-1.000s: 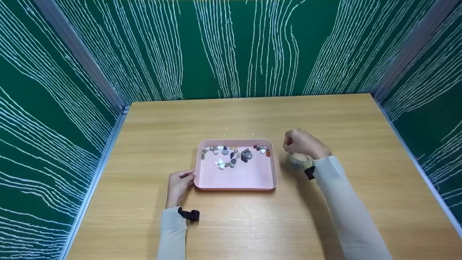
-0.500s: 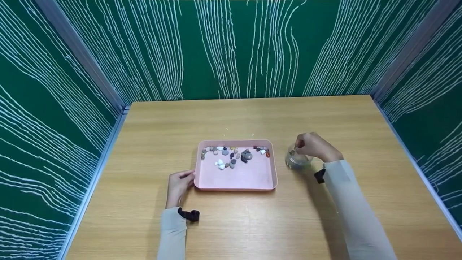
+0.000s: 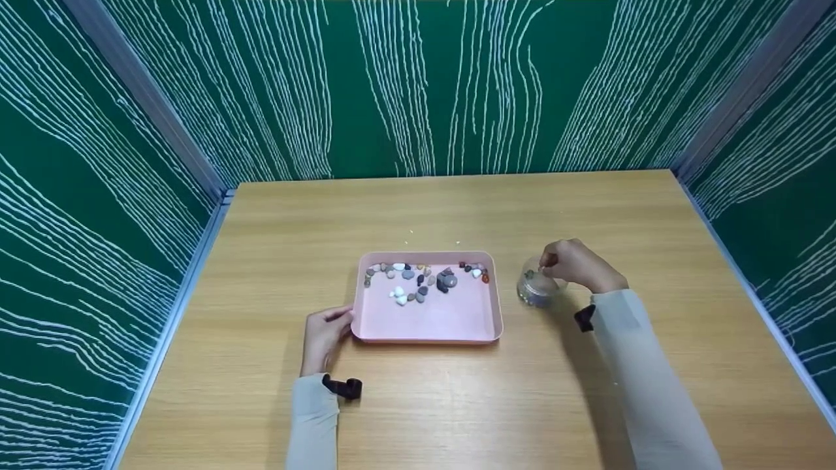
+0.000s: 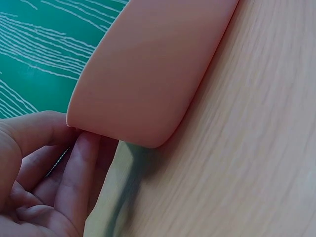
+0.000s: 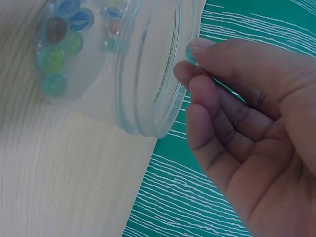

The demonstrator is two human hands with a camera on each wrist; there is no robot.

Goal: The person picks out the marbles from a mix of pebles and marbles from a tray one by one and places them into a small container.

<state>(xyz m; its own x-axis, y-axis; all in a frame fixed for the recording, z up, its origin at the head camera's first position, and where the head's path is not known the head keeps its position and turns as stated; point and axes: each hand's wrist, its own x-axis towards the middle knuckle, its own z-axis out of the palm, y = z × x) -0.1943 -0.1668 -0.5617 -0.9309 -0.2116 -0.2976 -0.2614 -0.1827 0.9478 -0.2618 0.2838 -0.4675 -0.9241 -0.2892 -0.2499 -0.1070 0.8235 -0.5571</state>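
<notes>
My left hand (image 3: 324, 336) grips the left side of a shallow pink tray (image 3: 431, 326), thumb and finger at its rim; the left wrist view shows the tray's outer wall (image 4: 143, 69) close up. Stones (image 3: 421, 281) of several colours lie in the tray. To its right, my right hand (image 3: 575, 261) is over the mouth of a clear jar (image 3: 537, 294). In the right wrist view its thumb and forefinger pinch a small teal marble (image 5: 190, 53) right at the jar's rim. More coloured marbles (image 5: 54, 59) lie at the jar's bottom.
The wooden table (image 3: 418, 405) is bordered by green walls (image 3: 437, 91) with white wavy lines at the back and sides. A few tiny white bits (image 3: 458, 243) lie behind the tray. Each wrist wears a small black device (image 3: 351, 390).
My right hand has moved right, from the space between tray and jar to over the jar's mouth. The left hand and the tray stay where they were.
</notes>
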